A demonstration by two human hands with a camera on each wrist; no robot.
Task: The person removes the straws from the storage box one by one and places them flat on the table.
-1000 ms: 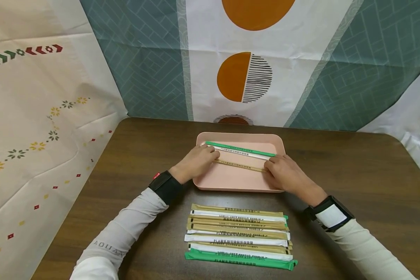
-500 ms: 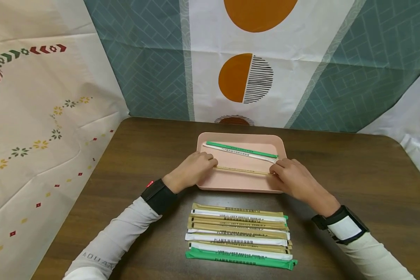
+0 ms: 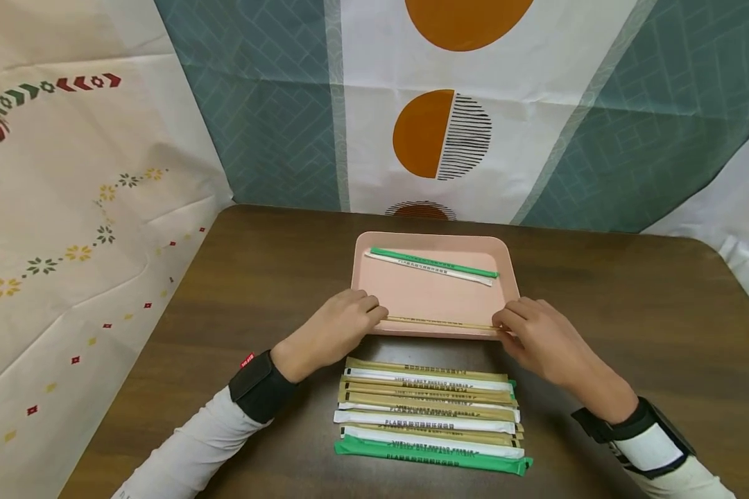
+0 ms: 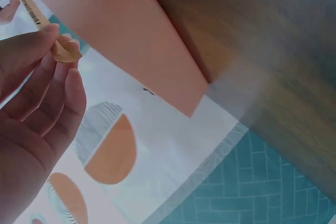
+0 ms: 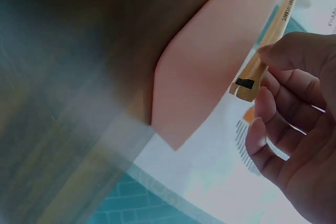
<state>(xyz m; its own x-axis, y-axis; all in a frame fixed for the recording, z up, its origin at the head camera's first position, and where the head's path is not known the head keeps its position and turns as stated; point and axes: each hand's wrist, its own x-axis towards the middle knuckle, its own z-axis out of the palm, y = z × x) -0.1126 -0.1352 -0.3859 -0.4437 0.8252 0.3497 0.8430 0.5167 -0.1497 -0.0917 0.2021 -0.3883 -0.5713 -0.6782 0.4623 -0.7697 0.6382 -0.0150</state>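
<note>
A tan paper-wrapped straw [image 3: 438, 321] stretches between both hands over the near edge of the pink tray [image 3: 437, 298]. My left hand [image 3: 340, 326] pinches its left end between thumb and fingers; the wrapper's tip [image 4: 66, 53] pokes past them in the left wrist view. At the other end my right hand [image 3: 552, 339] pinches the wrapper, whose end with a black mark [image 5: 244, 84] sticks out in the right wrist view. Inside the tray, towards its back, lie a green wrapped straw [image 3: 433, 263] and a white wrapped straw [image 3: 428, 268], side by side and slightly slanted.
In front of the tray, several tan, white and green wrapped straws [image 3: 431, 423] lie in a stacked row on the brown wooden table [image 3: 268, 277]. Patterned cloth [image 3: 274, 118] hangs behind the table, and a pale printed cloth [image 3: 100, 229] covers the left side.
Both hands have drawn the tan straw towards the person, from beside the white straw to the tray's near edge. The green and white straws stay in the tray.
</note>
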